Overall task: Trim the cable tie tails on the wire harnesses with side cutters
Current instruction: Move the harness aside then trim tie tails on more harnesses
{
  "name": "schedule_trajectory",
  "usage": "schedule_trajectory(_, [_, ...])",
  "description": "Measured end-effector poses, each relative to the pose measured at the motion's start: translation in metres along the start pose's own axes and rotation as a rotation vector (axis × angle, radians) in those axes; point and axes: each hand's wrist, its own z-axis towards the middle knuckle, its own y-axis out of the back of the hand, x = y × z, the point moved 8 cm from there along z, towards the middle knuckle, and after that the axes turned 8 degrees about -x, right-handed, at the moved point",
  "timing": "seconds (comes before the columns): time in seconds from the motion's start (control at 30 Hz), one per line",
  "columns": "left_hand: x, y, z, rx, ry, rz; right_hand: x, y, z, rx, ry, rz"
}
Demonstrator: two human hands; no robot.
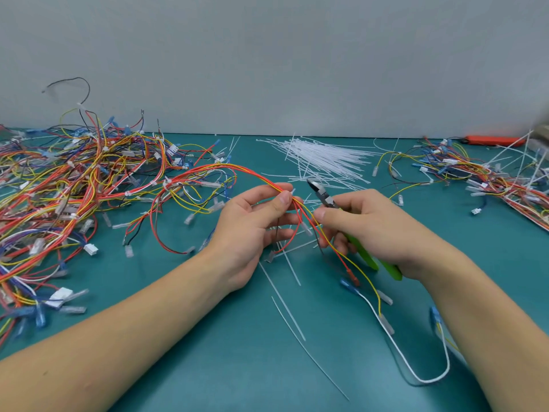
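My left hand (255, 230) pinches a red, orange and yellow wire harness (237, 171) between thumb and fingers, just above the green table. A small white cable tie head (293, 192) shows beside my left thumb. My right hand (374, 230) grips green-handled side cutters (361, 248), whose metal jaws (318, 190) point up and left, close to the tie. My right thumb also touches the harness wires. The harness's loose ends with blue and clear terminals (346, 283) hang down toward me.
A big tangle of harnesses (68, 188) covers the left of the table, another pile (490, 173) lies at the right. A heap of white cable ties (323, 159) sits behind my hands. Cut tie tails (285, 310) lie scattered in front. An orange tool (490, 140) rests far right.
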Motion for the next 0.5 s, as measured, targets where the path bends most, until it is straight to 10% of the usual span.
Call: schedule_trajectory(0.5, [0.002, 0.008, 0.005, -0.051, 0.066, -0.104, -0.011, 0.01, 0.001, 0.053, -0.111, 0.117])
